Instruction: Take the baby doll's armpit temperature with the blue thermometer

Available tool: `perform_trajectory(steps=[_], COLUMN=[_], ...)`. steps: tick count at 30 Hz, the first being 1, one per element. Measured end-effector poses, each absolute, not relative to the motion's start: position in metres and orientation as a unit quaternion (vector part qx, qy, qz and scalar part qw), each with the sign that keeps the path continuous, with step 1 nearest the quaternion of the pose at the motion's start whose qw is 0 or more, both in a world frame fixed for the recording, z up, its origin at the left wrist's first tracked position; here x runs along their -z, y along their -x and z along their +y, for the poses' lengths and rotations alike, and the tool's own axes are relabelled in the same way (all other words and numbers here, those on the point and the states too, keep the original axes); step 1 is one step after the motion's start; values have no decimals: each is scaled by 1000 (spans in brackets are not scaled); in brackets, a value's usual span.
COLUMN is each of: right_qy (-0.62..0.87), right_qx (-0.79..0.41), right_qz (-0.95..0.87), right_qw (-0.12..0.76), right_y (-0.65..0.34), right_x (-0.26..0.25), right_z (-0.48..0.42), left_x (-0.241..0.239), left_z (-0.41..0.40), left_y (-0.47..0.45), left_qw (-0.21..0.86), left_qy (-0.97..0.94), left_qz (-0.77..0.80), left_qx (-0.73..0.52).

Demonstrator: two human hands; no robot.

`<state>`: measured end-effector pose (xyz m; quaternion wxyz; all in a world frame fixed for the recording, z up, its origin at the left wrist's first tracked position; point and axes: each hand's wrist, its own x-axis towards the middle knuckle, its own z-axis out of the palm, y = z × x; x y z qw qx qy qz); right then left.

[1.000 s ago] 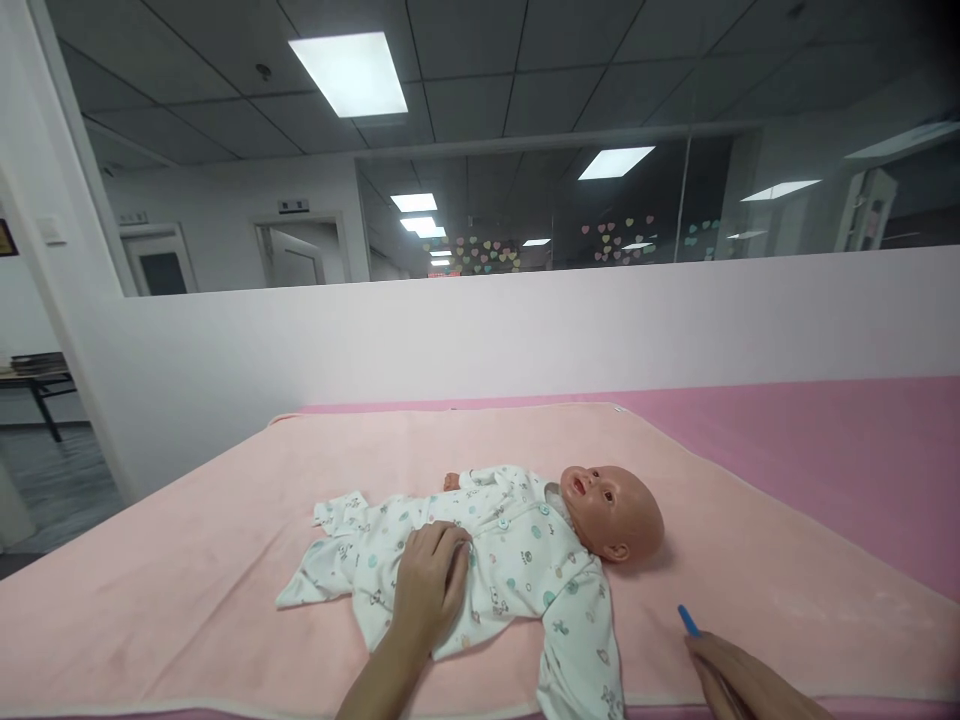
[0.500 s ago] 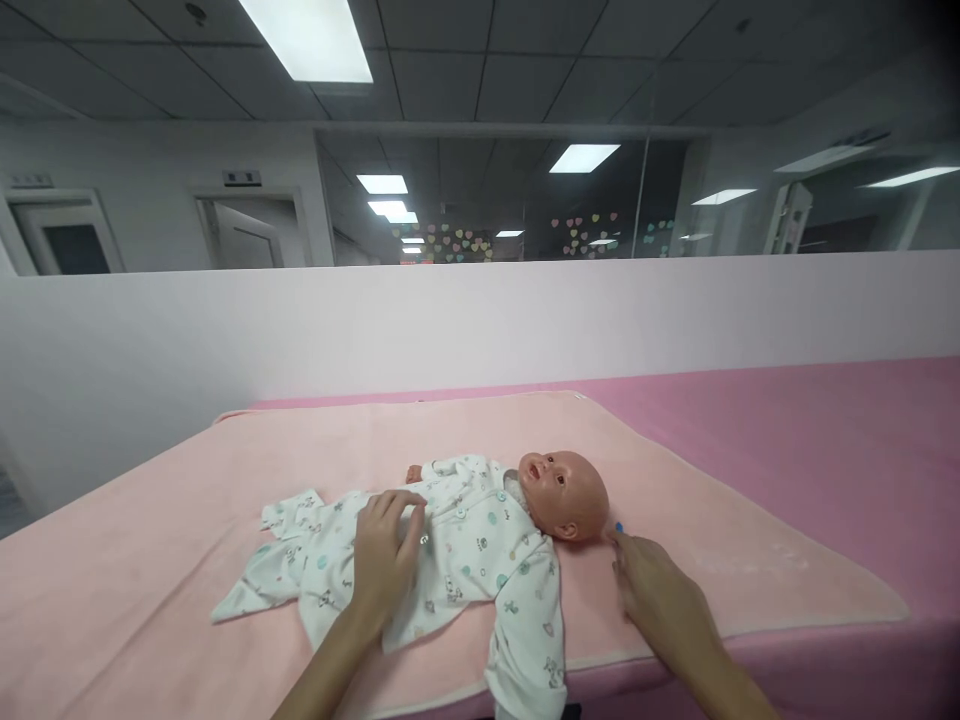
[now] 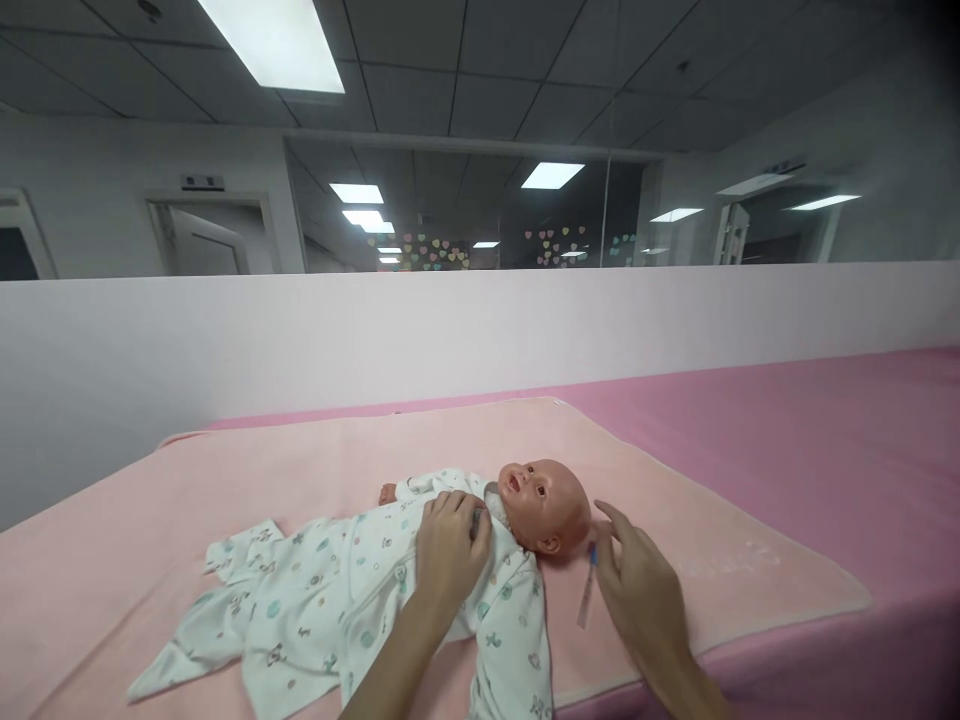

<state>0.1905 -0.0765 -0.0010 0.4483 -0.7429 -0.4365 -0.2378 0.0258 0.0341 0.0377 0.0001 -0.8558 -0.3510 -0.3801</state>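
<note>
A baby doll [image 3: 546, 505] lies on its back with its head to the right. It wears a white printed baby outfit [image 3: 300, 590], with empty-looking legs spread to the left. My left hand [image 3: 454, 545] rests on the upper chest of the outfit, its fingers bent and the thumb apart; a small grey patch shows in the gap, too unclear to name. Beside the doll's head is my right hand [image 3: 641, 580], thumb and forefinger apart. Just left of that thumb, a slim clear stick with a blue end [image 3: 587, 592] lies on the blanket.
The peach blanket [image 3: 750, 560] covers much of a pink-covered surface [image 3: 810, 420]. A low white wall [image 3: 465, 330] runs along the back. Beyond it are a glass window [image 3: 495, 210] and a doorway [image 3: 210, 240].
My left hand has moved from the doll's belly up to its chest. The right hand's fingers have spread apart, and the clear stick now shows beside them. The view has shifted slightly right.
</note>
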Motion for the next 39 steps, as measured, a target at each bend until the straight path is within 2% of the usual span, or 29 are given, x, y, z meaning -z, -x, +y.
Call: perform_trajectory(steps=[3,6,13,19,26,39], right_qy=[602,513,498,469,460,454], right_qx=[249,204,30,-6,4,13], right_qz=[-527,-622,-574,-574,-551,-564], right_qw=[546,555,650,671,696,690], right_y=[-156,-119,-98,-110,-108,-108], right_x=[-27,-36,-15,-10,-9,-10], right_z=[-50,-16,12,8,10,7], left_x=[-42,-45,-39,-37,-34,-33], left_z=[35,42,50,43,42,36], left_y=[-19,-11,-7,-11,-11,-9], left_qw=[6,9,29,84,130,99], left_qy=[860,870,878,868,836,812], left_qz=[-329,-297,-304,-306,-272,-278], left_qx=[390,394,370,381,458,503])
